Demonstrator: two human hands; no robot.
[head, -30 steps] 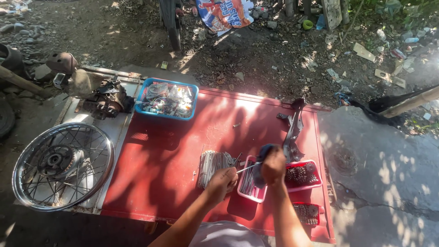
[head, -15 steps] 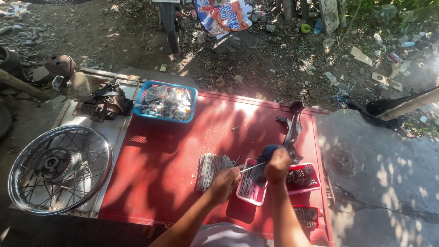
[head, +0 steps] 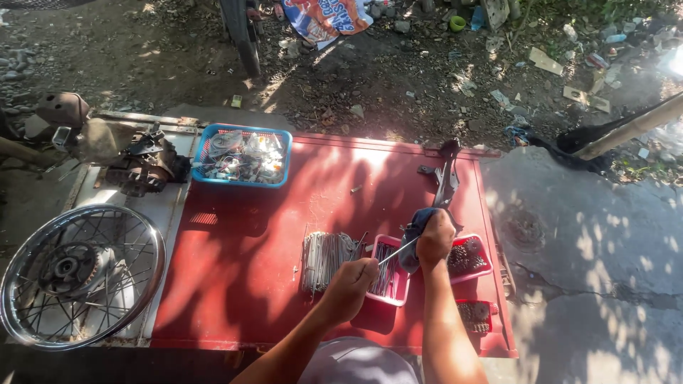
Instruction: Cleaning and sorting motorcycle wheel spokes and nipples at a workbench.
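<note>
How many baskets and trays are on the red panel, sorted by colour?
Blue basket: 1
Pink trays: 3, one under the hands with spokes in it, one to its right, one nearer the panel's front edge
Total: 4

Free room in the middle, things along the edges

The red tabletop [head: 270,242] is bare at its centre; the blue basket [head: 242,156] blocks the far left, the spoke pile [head: 326,257] and pink trays [head: 427,267] crowd the near right.
</note>
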